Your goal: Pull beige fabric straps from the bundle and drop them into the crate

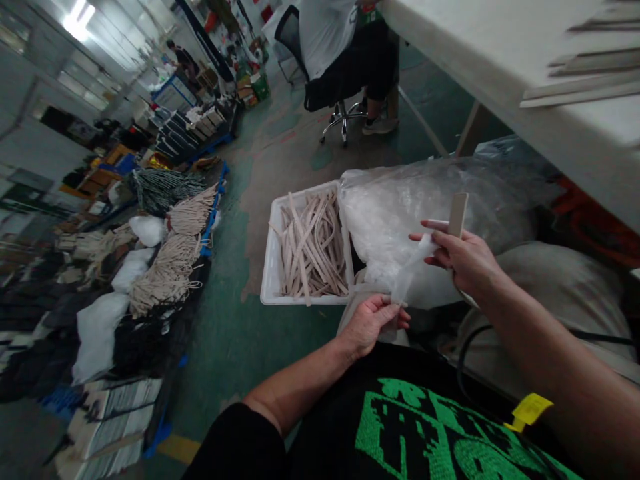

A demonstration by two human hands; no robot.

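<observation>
Pinched in my left hand (371, 325) is the edge of a thin translucent plastic bag (409, 277), its fingers closed near the lap. My right hand (467, 259) is up to the right, closed round a flat beige strip (458, 213) that sticks up past the fingers. Some of its fingers stretch out to the left, and the plastic runs up to them from the left hand. Beyond both hands lies a large clear bag (400, 207) of filmy plastic. To its left, a white crate (268, 280) holds many tangled beige strips (315, 243).
A white table (465, 40) with flat strips on it juts in at upper right. Someone sits on a wheeled office chair (310, 93) ahead. Pallets with strap bundles (165, 267) and white sacks line the left. A pale stuffed sack (565, 287) sits by my right arm.
</observation>
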